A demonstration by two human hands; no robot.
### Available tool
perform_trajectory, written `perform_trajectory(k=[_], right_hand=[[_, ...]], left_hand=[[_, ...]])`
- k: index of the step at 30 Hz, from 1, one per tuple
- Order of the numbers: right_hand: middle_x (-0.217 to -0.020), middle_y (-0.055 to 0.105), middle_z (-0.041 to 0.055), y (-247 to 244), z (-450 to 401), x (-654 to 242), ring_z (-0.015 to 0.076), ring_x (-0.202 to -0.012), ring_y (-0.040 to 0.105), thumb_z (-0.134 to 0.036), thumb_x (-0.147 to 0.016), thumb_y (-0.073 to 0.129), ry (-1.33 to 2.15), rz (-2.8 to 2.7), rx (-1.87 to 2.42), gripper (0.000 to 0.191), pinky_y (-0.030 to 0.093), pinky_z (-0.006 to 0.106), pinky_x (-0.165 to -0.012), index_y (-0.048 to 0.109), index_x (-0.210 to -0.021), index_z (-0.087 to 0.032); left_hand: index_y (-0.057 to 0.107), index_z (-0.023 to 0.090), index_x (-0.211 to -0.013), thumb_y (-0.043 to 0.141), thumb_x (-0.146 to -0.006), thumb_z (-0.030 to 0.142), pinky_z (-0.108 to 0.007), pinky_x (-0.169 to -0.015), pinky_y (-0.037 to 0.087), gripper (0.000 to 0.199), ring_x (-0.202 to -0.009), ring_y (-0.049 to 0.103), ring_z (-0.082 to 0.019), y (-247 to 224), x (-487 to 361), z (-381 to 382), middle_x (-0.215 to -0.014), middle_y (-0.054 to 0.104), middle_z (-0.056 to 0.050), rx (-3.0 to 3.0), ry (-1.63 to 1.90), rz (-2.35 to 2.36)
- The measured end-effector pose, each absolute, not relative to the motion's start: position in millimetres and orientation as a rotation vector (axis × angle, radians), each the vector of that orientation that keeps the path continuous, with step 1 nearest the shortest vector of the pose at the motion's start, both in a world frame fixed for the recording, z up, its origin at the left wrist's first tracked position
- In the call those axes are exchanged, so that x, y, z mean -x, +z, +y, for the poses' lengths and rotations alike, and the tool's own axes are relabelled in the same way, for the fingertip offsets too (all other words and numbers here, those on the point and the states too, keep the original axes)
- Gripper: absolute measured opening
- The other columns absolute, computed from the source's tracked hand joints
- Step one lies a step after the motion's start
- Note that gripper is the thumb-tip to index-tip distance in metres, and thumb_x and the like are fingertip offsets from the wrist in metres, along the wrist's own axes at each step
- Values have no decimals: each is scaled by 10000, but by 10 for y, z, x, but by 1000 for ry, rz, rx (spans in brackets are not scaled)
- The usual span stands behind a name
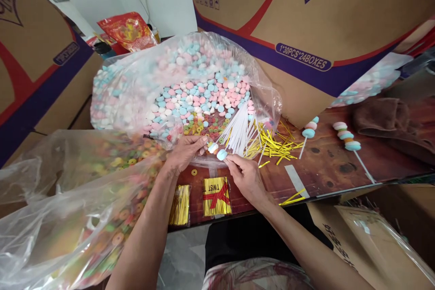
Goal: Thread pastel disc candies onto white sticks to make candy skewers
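Note:
Between my hands, above the table's front part, is a short row of candies in white, orange and pale blue. My left hand pinches the row's left end with thumb and fingers. At the pale blue end, my right hand has its thumb and forefinger pressed together; any stick inside them is hidden. Just behind the hands lie white sticks in a fanned pile, beside gold twist ties. Pink, blue and white candies spread from a clear bag farther back.
Two finished-looking candy skewers lie to the right. Packs of twist ties sit at the front edge. A clear bag of ring candies covers the left. Large cartons stand behind and left; brown cloth lies right.

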State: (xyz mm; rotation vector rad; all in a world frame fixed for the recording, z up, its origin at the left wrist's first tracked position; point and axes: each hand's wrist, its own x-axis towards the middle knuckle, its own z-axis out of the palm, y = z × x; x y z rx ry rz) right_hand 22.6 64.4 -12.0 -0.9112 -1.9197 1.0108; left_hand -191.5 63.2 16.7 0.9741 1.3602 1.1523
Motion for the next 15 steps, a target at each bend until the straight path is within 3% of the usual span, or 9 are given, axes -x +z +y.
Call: perform_trajectory(k=[8, 15], right_hand=[[-671, 589, 7, -132, 612, -203, 136, -584, 514, -225, -993, 461, 926, -1965, 903, 259, 378, 249, -607, 603, -779, -197], [-629, 486, -27, -88, 588, -172, 123, -558, 445, -242, -986, 471, 951, -1886, 934, 248, 333, 251, -571, 534, -749, -208]], left_hand=[[671, 136, -617, 817, -712, 573, -216, -517, 269, 470, -515, 344, -58, 165, 1818, 589, -520, 451, 31, -839, 1143, 1317], [705, 108, -673, 920, -579, 490, -173, -467, 242, 448, -501, 331, -18, 178, 1602, 575, -595, 518, 23, -578, 1234, 1233]])
